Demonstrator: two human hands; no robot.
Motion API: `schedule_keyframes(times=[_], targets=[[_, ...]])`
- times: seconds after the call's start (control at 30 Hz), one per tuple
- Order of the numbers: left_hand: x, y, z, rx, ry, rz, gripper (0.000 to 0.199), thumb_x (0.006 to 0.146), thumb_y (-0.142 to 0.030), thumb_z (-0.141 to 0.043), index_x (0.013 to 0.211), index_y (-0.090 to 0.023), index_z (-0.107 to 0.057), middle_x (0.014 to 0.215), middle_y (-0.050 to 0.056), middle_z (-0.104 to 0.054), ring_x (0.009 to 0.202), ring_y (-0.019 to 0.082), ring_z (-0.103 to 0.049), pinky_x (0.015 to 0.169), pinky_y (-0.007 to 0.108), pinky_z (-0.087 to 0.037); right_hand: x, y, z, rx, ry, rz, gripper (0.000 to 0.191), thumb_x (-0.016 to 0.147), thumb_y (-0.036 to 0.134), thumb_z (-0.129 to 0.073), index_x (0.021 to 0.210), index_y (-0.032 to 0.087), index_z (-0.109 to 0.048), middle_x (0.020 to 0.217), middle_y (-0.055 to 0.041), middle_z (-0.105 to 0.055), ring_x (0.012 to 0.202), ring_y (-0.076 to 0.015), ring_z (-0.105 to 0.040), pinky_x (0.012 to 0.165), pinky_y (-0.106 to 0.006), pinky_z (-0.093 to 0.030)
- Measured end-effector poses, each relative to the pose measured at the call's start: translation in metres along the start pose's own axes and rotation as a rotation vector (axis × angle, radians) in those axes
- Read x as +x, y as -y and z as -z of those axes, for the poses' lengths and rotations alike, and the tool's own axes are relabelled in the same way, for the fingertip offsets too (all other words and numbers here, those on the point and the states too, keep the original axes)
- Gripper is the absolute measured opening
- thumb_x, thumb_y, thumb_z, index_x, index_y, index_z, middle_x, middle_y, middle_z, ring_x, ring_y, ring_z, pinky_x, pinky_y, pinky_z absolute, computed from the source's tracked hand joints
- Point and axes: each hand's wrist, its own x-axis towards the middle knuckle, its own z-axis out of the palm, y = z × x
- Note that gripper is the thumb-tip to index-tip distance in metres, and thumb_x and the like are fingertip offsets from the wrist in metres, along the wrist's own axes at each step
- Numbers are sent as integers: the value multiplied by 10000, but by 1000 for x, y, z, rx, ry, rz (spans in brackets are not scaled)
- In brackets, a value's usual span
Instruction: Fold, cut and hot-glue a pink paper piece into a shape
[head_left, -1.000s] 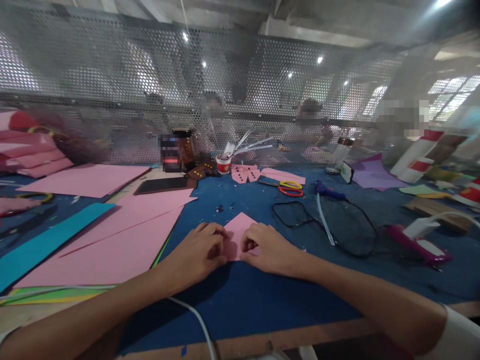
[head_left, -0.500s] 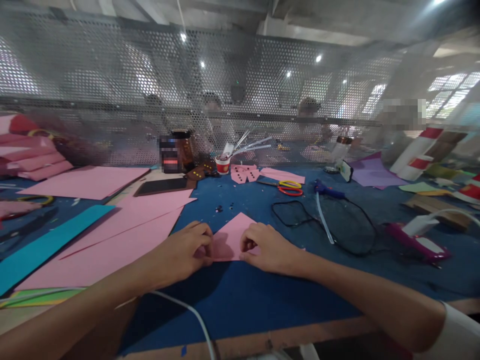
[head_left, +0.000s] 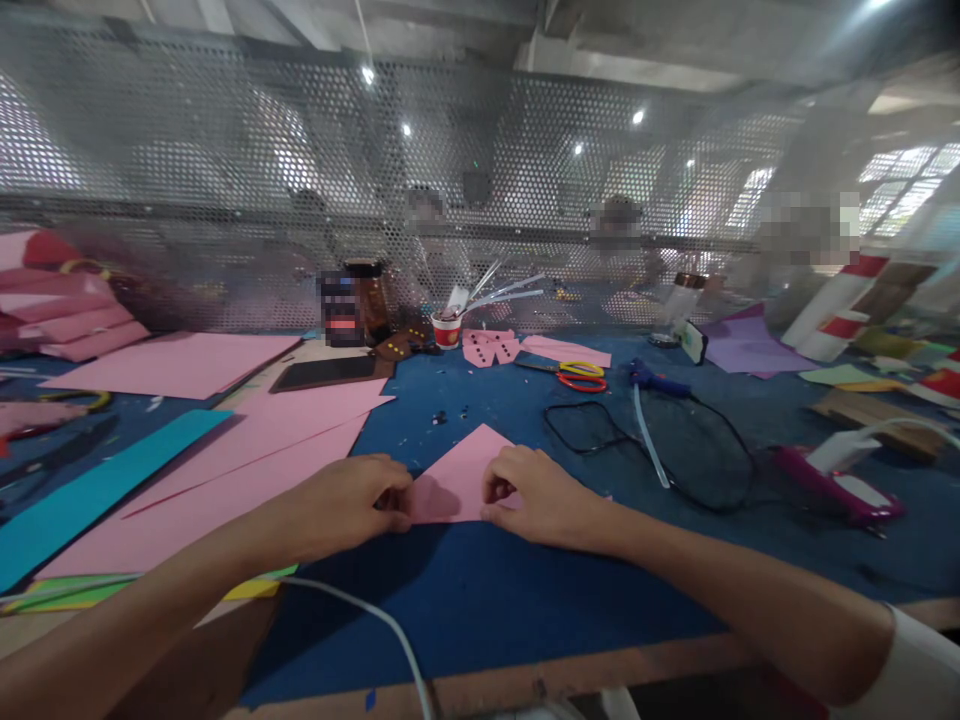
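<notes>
A pink sheet of paper point(head_left: 459, 475), folded to a point at the top, lies on the blue tabletop between my hands. At its left end my left hand point(head_left: 367, 500) pinches the paper's edge with curled fingers and thumb. My right hand point(head_left: 536, 492) has its fingers bent over the right part of the paper, thumb near the lower edge. Its right corner is mostly hidden behind that hand. Larger pink sheets point(head_left: 277, 435) lie to the left of my left hand.
Beyond the paper lie scissors point(head_left: 581, 377), a spotted pink cutout point(head_left: 491, 347) and a paper cup point(head_left: 448, 330) with glue sticks. A blue glue gun point(head_left: 660, 382) and its black cable are at right. A teal strip point(head_left: 112, 490) lies left; a white cable point(head_left: 375, 612) crosses the front.
My left hand has slid a little to the left along the paper's lower edge, showing more of its left part. My right hand has stayed in place.
</notes>
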Motion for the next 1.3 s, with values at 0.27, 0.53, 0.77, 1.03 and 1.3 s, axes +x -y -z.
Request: schedule_keyframes(times=[0.27, 0.53, 0.77, 1.03, 1.3], targets=[[-1, 13, 2, 4, 18, 24, 66, 769, -306, -644, 783, -258, -688, 840, -33, -712, 798, 181, -619, 657, 263, -350, 0, 1, 1, 8, 3, -7, 105, 809, 256, -710, 867, 208, -637, 904, 0, -631, 887, -155, -563, 806, -281, -380], [-2, 17, 9, 2, 63, 22, 79, 754, -315, -667, 793, -273, -721, 829, -48, -729, 787, 167, -634, 640, 254, -352, 0, 0, 0, 12, -1, -5, 102, 805, 252, -710, 853, 205, -634, 892, -2, -630, 874, -157, -562, 793, -281, -374], [-2, 17, 11, -8, 89, 18, 81, 750, -311, -664, 788, -265, -720, 804, -43, -721, 774, 171, -632, 628, 255, -343, 0, -1, 0, 5, -1, -9, 108, 807, 264, -711, 856, 209, -632, 890, 4, -628, 868, -152, -560, 791, -281, -371], [-2, 16, 12, -48, 94, 1, 77, 752, -305, -656, 797, -249, -685, 776, -55, -691, 741, 158, -618, 602, 245, -345, 0, 1, 1, 6, 1, -16, 107, 806, 258, -710, 852, 208, -628, 893, 2, -628, 879, -154, -560, 794, -278, -371], [-1, 16, 12, -98, 119, -22, 73, 743, -283, -647, 791, -236, -677, 760, -50, -670, 728, 155, -606, 601, 238, -358, 1, 1, 0, -6, 11, -20, 107, 803, 258, -714, 852, 200, -638, 891, -4, -633, 865, -153, -565, 780, -275, -379]])
